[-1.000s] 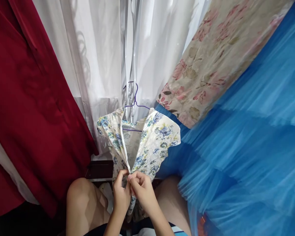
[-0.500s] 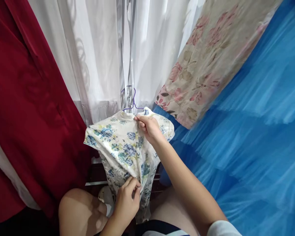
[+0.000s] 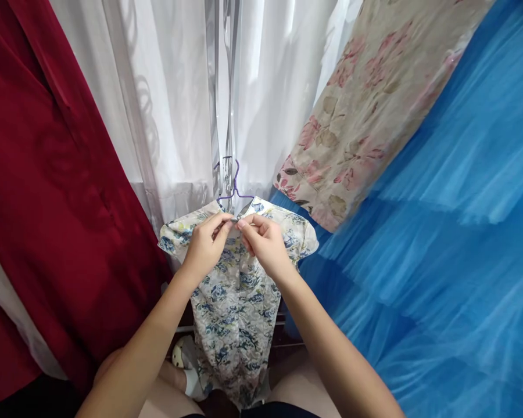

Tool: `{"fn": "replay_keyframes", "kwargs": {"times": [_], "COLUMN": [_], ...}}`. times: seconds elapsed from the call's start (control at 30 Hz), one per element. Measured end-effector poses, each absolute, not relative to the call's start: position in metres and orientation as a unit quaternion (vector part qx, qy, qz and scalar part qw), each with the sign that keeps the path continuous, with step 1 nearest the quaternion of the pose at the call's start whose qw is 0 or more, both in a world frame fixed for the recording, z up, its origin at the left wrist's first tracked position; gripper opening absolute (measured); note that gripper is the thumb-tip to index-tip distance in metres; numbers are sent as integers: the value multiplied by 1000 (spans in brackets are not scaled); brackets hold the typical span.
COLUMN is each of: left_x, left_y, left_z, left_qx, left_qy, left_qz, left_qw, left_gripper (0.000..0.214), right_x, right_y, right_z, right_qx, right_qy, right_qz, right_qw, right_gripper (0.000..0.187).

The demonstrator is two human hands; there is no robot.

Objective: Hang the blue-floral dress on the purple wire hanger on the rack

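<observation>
Left hand (image 3: 209, 238) and right hand (image 3: 262, 238) are right together here, fingertips pinching the neckline of the blue-flowered dress (image 3: 239, 319) at the centre of the frame! The dress hangs from a purple hanger (image 3: 236, 190), its skirt dropping to bottom centre between the knees. White drapery (image 3: 174, 116) fills top centre, red fabric (image 3: 70, 203) the left, pink-flowered cloth (image 3: 353, 122) upper right, ruffled blue tulle (image 3: 440, 261) far right.

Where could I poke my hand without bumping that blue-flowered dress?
Maybe in front of the white drapery, between the red cloth and purple hanger. It's crowded atop the blue-flowered dress, where left hand and right hand work closely, and where pink-flowered cloth overlaps blue tulle.
</observation>
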State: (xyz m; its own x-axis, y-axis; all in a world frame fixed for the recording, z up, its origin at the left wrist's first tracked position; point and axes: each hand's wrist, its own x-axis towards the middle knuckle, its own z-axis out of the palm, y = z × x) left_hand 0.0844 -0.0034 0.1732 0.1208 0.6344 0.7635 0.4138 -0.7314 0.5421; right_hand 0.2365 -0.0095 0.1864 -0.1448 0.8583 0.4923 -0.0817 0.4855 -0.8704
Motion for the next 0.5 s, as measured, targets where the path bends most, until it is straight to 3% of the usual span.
{"fn": "replay_keyframes", "kwargs": {"times": [0.2, 0.37, 0.43, 0.5], "left_x": [88, 20, -11, -31], "left_y": [-4, 18, 35, 50], "left_z": [185, 187, 174, 151], "left_qx": [657, 488, 400, 263], "left_qy": [351, 318, 304, 314], "left_qz": [660, 806, 842, 842], "left_qw": [97, 110, 195, 351], "left_gripper": [15, 14, 11, 16], "right_x": [234, 235, 234, 232], "right_y": [8, -3, -14, -23], "right_z": [150, 105, 100, 101], "right_qx": [-371, -395, -378, -371], "right_qy": [-667, -657, -662, -667], "right_qz": [298, 370, 387, 397], "right_qw": [573, 525, 519, 509], "right_gripper": [22, 24, 24, 23]}}
